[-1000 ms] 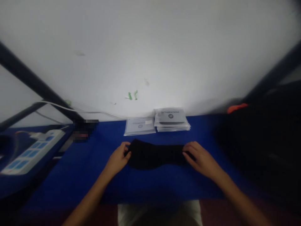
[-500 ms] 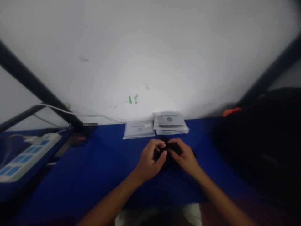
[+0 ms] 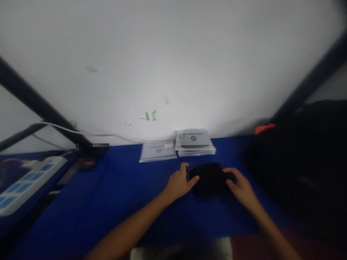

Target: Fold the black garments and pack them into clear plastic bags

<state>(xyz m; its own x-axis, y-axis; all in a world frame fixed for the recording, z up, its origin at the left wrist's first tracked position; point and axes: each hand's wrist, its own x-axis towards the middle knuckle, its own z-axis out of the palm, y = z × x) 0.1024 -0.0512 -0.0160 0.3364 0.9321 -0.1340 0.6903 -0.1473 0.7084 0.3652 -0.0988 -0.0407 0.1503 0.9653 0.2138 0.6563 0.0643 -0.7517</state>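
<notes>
A black pouch-like item (image 3: 208, 178) lies on the blue table (image 3: 121, 191) between my hands. My left hand (image 3: 181, 181) is at its left end, thumb over the near edge and index finger raised, with the fingers apart. At the right end, my right hand (image 3: 238, 183) pinches a dark end or strap of the same item between thumb and fingers. Just beyond stand a stack of packets in clear bags (image 3: 193, 141) and, left of it, a flatter bagged packet (image 3: 158, 151).
A white power strip with blue sockets (image 3: 32, 184) is at the left. A white cable (image 3: 108, 135) runs along the wall. Dark frame bars rise on both sides. A large black object (image 3: 303, 169) fills the right, with something orange (image 3: 264, 129) behind it.
My hands have moved apart, the right one further right. The black item, mostly covered before, now shows broad and flat between them. The view has shifted slightly.
</notes>
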